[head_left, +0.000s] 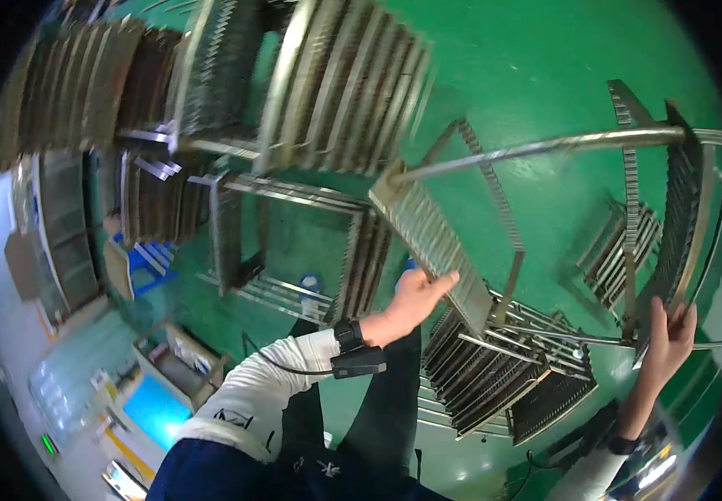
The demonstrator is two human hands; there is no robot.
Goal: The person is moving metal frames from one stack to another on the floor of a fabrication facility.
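Note:
Both my hands hold a metal rack frame (545, 149) out in front of me, above the green floor. It has slotted, comb-like side plates joined by round rods. My left hand (411, 305) is closed on the lower part of the left slotted plate (432, 230), thumb on its face. At the far right, my right hand (668, 338) grips the lower end of the right slotted plate (682, 217); its fingers wrap the edge. Just below the frame, between my hands, stands a stack of similar racks (494, 367).
Upright rows of nested racks (353, 92) fill the upper left, blurred. A smaller rack (620, 259) sits on the floor beyond the held frame. Left of me are a blue chair (148, 263), a grey cabinet (69, 225) and a bright blue panel (156, 409).

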